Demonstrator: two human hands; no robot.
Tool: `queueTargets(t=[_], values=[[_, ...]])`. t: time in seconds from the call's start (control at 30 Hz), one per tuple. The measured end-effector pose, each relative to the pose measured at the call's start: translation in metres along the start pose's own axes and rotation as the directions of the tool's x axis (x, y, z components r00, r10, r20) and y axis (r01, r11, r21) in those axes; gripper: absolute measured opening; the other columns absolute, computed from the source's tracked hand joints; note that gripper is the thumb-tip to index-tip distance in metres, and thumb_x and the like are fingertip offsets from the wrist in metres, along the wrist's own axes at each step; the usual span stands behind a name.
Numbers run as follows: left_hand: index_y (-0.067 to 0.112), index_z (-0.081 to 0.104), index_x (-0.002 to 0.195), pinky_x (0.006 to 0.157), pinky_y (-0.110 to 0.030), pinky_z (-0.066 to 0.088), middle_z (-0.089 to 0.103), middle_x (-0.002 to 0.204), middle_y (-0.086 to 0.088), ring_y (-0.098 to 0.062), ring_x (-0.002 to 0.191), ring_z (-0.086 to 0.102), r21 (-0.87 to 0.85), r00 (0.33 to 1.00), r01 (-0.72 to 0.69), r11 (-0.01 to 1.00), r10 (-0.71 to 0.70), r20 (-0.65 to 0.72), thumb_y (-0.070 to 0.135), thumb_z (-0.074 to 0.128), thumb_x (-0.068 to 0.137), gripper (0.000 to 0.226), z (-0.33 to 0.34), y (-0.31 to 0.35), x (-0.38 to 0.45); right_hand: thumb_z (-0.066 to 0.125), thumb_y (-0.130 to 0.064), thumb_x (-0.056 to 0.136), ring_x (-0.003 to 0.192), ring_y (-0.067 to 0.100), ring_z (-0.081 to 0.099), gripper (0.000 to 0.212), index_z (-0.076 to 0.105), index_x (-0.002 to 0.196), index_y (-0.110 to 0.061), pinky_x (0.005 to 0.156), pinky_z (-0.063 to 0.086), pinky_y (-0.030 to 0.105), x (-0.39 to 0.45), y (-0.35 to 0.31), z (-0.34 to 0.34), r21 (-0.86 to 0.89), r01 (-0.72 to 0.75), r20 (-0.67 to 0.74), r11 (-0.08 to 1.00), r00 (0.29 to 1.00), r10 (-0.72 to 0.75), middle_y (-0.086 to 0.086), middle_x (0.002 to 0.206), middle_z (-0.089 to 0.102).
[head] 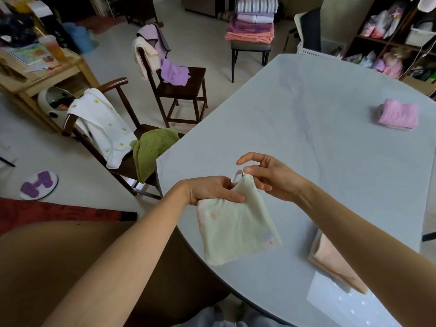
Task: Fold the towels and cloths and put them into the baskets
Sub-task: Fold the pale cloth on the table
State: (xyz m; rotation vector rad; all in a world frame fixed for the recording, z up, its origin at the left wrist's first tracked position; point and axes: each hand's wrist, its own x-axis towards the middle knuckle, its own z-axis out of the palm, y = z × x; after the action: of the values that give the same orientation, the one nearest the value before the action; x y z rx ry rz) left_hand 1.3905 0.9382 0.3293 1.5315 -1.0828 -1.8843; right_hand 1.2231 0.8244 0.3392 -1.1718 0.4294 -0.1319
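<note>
I have the small pale yellow cloth (238, 223) up in the air over the near edge of the table (306, 128), low in the middle of the frame. My left hand (212, 190) grips its upper left edge, fingers curled over the fabric. My right hand (271, 178) pinches the top corner beside the little white hanging loop (237, 174), forefinger lifted clear. The rest of the cloth hangs loose and slanted below my hands.

What worries me is that corner pinch. It looks light, and if it slips the cloth will swing down from my left hand and any fold in it will fall open. The loop could also get tucked in crooked and make a lump. Because the cloth hangs partly past the table edge, a drop might land it on the floor rather than on the table.

A folded peach towel (335, 263) lies under my right forearm at lower right; my arm could drag it askew. A folded pink towel (398, 115) sits well apart at the right. I see a white basket (330, 47) at upper right, far off, so carrying there may loosen the fold.
</note>
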Motion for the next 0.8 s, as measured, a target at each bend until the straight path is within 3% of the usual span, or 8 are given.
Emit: queueTargets(t=[0.1,0.23,0.4,0.47,0.53,0.6,0.67,0.8], values=[[0.014,0.065,0.105,0.089,-0.030,0.053,0.072,0.099,0.002,-0.017,0.096,0.068,-0.025,0.999,0.004,1.000,-0.003,0.040,0.023,0.068,0.081,0.025,-0.002,0.000,-0.002,0.070,-0.018,0.083,0.052,0.008,0.046,0.015,0.065,0.095,-0.010,0.052,0.033,0.017,-0.003,0.004,-0.006,0.078,0.048,0.011,0.996,0.999,-0.049,0.007,0.083,0.067],[0.013,0.066,0.104,0.089,-0.029,0.054,0.072,0.099,0.001,-0.016,0.095,0.068,-0.057,0.997,0.029,0.998,-0.025,0.066,0.021,0.064,0.080,0.026,-0.005,-0.002,-0.001,0.088,-0.031,0.061,0.061,0.012,0.048,0.038,0.070,0.084,-0.006,0.055,0.040,0.018,-0.004,0.010,-0.005,-0.013,0.046,0.049,0.999,0.998,-0.046,0.009,0.075,0.058],[0.017,0.062,0.108,0.094,-0.031,0.052,0.069,0.103,-0.001,-0.013,0.098,0.067,-0.069,0.997,0.014,0.998,-0.009,0.073,0.016,0.065,0.089,0.020,-0.005,-0.003,0.002,0.083,-0.027,0.065,0.056,0.014,0.038,0.024,0.072,0.080,-0.012,0.048,0.032,0.019,-0.002,0.006,0.002,-0.195,0.079,-0.030,0.978,0.996,-0.087,0.025,0.088,0.049],[0.019,0.062,0.108,0.091,-0.030,0.052,0.070,0.101,0.001,-0.012,0.097,0.067,-0.076,0.998,-0.015,0.997,0.020,0.057,0.025,0.074,0.082,0.029,-0.005,-0.003,0.004,0.076,-0.019,0.072,0.051,0.011,0.037,0.011,0.071,0.078,-0.011,0.045,0.030,0.018,-0.002,0.002,0.005,-0.216,0.072,-0.041,0.974,0.996,-0.083,0.023,0.079,0.049],[0.020,0.063,0.106,0.086,-0.028,0.053,0.072,0.098,0.004,-0.012,0.096,0.067,-0.092,0.999,-0.016,0.996,0.020,0.045,0.036,0.083,0.069,0.045,-0.006,-0.003,0.006,0.070,-0.013,0.076,0.045,0.009,0.034,0.005,0.067,0.076,-0.008,0.043,0.027,0.017,-0.002,0.000,0.008,-0.210,0.074,-0.058,0.975,0.994,-0.088,0.010,0.059,0.047],[0.018,0.065,0.103,0.089,-0.029,0.054,0.073,0.093,0.005,-0.012,0.092,0.067,-0.114,0.999,0.007,0.993,-0.002,0.043,0.035,0.078,0.076,0.035,-0.007,-0.004,0.007,0.064,-0.007,0.081,0.039,0.008,0.029,0.007,0.059,0.076,-0.006,0.041,0.025,0.017,0.000,0.001,0.009,-0.154,0.095,-0.081,0.983,0.991,-0.109,0.000,0.046,0.039],[0.015,0.067,0.100,0.090,-0.031,0.052,0.073,0.091,0.003,-0.012,0.087,0.068,-0.152,0.999,0.010,0.988,-0.004,0.036,0.038,0.074,0.074,0.035,-0.009,-0.006,0.007,0.058,0.002,0.088,0.037,0.008,0.028,0.014,0.055,0.077,-0.007,0.043,0.027,0.017,0.002,0.003,0.008,-0.079,0.116,-0.121,0.990,0.985,-0.125,-0.002,0.044,0.038],[0.016,0.069,0.099,0.088,-0.026,0.054,0.072,0.097,0.001,-0.013,0.091,0.068,-0.212,0.998,-0.047,0.976,0.056,0.036,0.054,0.091,0.043,0.072,-0.013,-0.011,0.007,0.064,-0.002,0.080,0.046,0.010,0.047,0.007,0.067,0.085,-0.006,0.048,0.040,0.017,0.006,0.005,0.009,-0.015,0.128,-0.134,0.992,0.982,-0.129,0.003,0.053,0.054]])
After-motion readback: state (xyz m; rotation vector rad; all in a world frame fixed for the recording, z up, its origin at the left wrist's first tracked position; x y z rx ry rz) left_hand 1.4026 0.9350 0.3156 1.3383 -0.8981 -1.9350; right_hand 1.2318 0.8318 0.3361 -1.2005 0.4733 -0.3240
